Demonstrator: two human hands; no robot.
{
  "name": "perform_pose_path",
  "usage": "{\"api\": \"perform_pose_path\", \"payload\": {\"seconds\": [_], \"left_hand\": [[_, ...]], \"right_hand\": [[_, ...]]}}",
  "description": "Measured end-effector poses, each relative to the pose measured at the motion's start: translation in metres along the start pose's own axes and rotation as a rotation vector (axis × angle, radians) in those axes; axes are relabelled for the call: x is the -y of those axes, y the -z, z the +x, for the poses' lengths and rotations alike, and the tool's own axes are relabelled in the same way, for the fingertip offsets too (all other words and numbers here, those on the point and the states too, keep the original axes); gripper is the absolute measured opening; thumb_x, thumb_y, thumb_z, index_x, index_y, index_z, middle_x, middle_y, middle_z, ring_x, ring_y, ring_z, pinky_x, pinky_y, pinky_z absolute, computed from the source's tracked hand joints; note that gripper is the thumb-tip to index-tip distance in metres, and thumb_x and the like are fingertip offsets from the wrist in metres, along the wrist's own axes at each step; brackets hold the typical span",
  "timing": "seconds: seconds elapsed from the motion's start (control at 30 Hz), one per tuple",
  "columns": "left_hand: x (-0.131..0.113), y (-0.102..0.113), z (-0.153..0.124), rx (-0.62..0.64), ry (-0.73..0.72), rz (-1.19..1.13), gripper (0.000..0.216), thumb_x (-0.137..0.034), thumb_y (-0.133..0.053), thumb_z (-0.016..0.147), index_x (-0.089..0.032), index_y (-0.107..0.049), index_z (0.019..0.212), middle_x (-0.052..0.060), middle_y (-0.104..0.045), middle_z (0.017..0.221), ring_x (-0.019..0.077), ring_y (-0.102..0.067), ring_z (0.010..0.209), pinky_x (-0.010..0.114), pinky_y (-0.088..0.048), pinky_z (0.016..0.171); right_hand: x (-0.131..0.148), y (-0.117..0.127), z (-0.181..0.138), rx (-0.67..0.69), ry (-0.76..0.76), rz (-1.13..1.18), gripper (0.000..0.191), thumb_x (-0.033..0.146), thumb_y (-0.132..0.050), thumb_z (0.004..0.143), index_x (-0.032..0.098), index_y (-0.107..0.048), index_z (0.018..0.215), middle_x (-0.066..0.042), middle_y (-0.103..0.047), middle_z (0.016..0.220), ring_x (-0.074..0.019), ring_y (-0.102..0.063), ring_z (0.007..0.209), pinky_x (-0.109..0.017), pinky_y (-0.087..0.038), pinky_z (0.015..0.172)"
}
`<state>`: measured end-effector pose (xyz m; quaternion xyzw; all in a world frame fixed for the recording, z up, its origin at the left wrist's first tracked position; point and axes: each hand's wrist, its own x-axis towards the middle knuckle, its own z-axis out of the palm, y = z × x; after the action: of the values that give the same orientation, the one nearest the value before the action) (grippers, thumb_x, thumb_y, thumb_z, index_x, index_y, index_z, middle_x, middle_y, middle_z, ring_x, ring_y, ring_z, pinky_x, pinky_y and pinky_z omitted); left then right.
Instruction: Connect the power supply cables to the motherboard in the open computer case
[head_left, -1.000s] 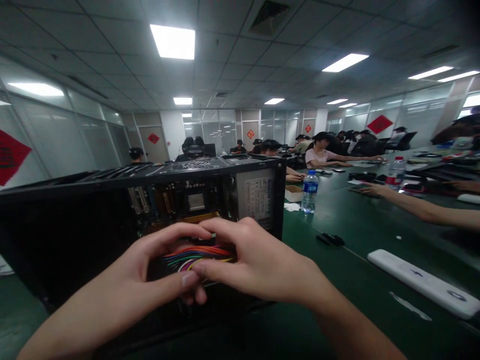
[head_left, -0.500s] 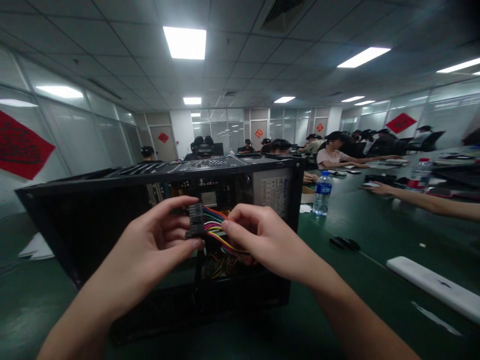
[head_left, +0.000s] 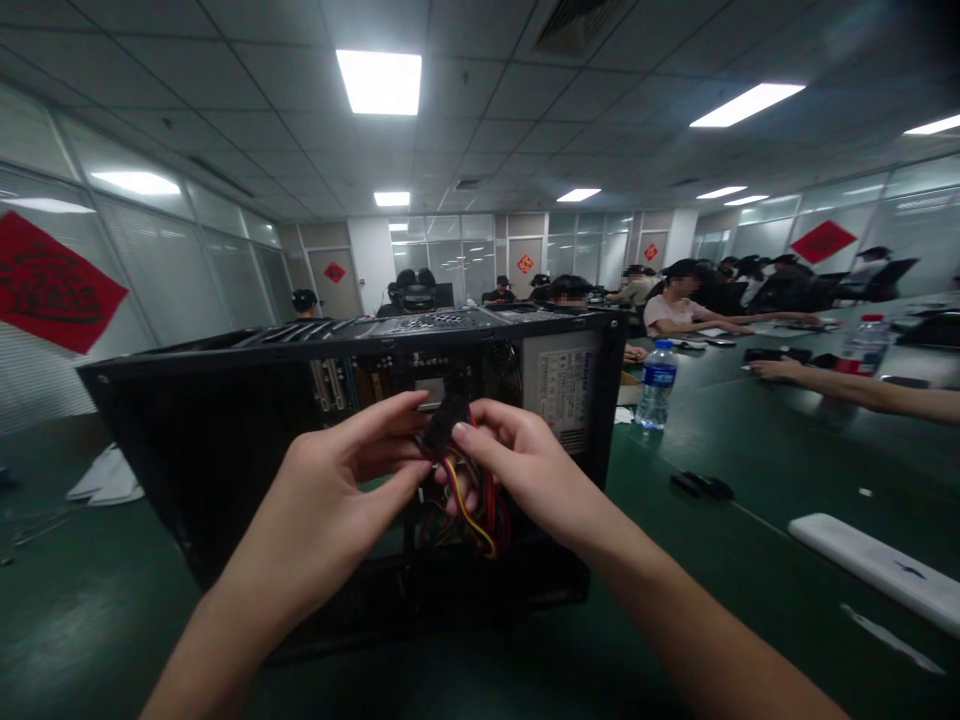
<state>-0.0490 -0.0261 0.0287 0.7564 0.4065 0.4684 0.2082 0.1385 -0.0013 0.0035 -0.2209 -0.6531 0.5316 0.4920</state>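
A black multi-pin power connector (head_left: 448, 424) is pinched by my right hand (head_left: 529, 465), the thumb on its near face. Red, yellow and dark wires (head_left: 486, 520) loop down from it beneath the right fingers. My left hand (head_left: 352, 455) is just left of the connector, thumb and index finger apart; whether a fingertip touches it I cannot tell. Behind both hands lies a black computer case (head_left: 225, 470) on its side, its open side facing me. Inside, the power supply (head_left: 559, 385) with a white label sits at the right, and several expansion slots (head_left: 330, 385) show.
The case stands on a green table (head_left: 675, 570). To its right are a water bottle (head_left: 656, 385), a small black object (head_left: 701, 487) and a white bar-shaped object (head_left: 877, 560). White cloth or paper (head_left: 109, 475) lies left. Another person's arm (head_left: 862, 385) reaches in from the right.
The connector has turned and shifted right, from between my left thumb and index finger into my right hand's pinch. Its wires now hang in a loop. The view has shifted slightly left.
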Motion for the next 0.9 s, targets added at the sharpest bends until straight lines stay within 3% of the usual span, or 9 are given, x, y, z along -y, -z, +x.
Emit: {"api": "perform_pose_path", "payload": {"seconds": [0.2,0.47,0.63,0.9], "left_hand": [[0.000,0.002,-0.002,-0.037,-0.027,-0.006,0.063,-0.045,-0.075,0.077,-0.020,-0.061,0.134,0.011,-0.070,0.124,0.0293,-0.072,0.101,0.044,-0.062,0.089],[-0.002,0.007,-0.003,-0.025,-0.172,0.153,0.038,-0.035,-0.072,0.083,-0.023,-0.070,0.119,0.005,-0.074,0.113,0.0229,-0.074,0.092,0.038,-0.064,0.087],[0.000,0.008,-0.002,-0.006,-0.261,0.259,0.042,-0.032,-0.071,0.084,-0.028,-0.065,0.125,0.002,-0.073,0.116,0.0195,-0.073,0.092,0.033,-0.063,0.086],[0.004,0.012,-0.002,0.030,-0.369,0.398,0.048,-0.034,-0.069,0.087,-0.029,-0.057,0.133,0.003,-0.069,0.124,0.0210,-0.071,0.101,0.034,-0.061,0.091]], "right_hand": [[-0.006,-0.003,0.000,-0.033,-0.038,0.057,0.034,0.049,-0.065,0.087,0.017,-0.057,0.095,0.000,-0.065,0.074,-0.0123,-0.065,0.060,-0.022,-0.050,0.055],[-0.010,-0.003,0.001,-0.109,0.044,0.051,0.026,0.038,-0.070,0.085,0.014,-0.066,0.095,-0.002,-0.067,0.085,-0.0109,-0.063,0.076,-0.022,-0.051,0.070],[-0.011,-0.004,0.003,-0.124,0.109,0.101,0.037,0.032,-0.073,0.081,0.018,-0.062,0.114,-0.005,-0.072,0.103,-0.0177,-0.069,0.096,-0.032,-0.055,0.088],[0.000,-0.002,-0.001,-0.055,0.122,0.037,0.034,0.030,-0.067,0.086,0.017,-0.065,0.117,-0.006,-0.073,0.105,-0.0183,-0.070,0.096,-0.035,-0.056,0.091]]}}
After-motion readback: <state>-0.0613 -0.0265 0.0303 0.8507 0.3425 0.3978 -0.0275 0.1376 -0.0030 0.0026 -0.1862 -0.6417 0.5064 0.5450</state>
